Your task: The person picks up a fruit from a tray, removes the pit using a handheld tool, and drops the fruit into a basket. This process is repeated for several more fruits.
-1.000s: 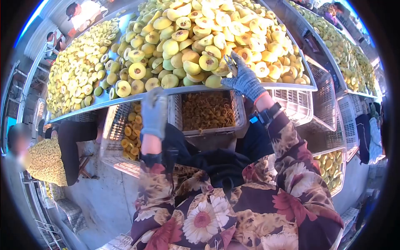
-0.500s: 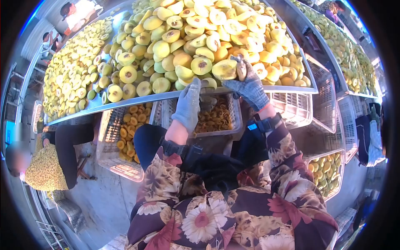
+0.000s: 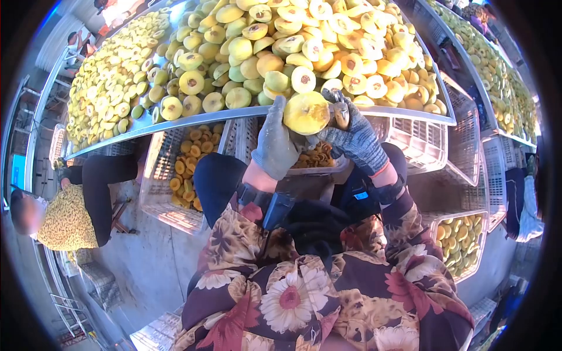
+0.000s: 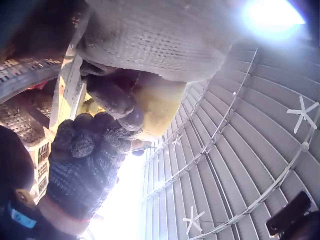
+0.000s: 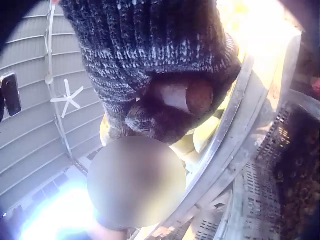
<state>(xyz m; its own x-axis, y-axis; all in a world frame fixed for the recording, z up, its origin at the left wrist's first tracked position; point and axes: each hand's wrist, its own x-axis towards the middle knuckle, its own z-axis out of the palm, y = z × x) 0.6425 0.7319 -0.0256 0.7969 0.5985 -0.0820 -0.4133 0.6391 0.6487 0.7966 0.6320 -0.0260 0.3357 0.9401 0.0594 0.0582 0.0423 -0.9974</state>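
We see the left hand (image 3: 274, 146) curled round a yellow fruit (image 3: 307, 112), holding it up with its cut face towards us, just in front of the table's metal rim (image 3: 193, 120) and overlapping it. The right hand (image 3: 356, 142) is pressed close against the fruit from the other side, its fingers clamped on a small tool (image 3: 341, 115) with a brown handle. The two gloves touch below the fruit. Beyond the rim a heap of fruit halves (image 3: 281, 41) fills the table right up to its edge. Below the hands a crate (image 3: 328, 171) sits tucked under the table, with a white crate (image 3: 421, 143) to its right and another crate of orange halves (image 3: 167, 175) to its left. Open room lies only between the rim and our lap. A seated person (image 3: 70, 219) is well apart at the left.
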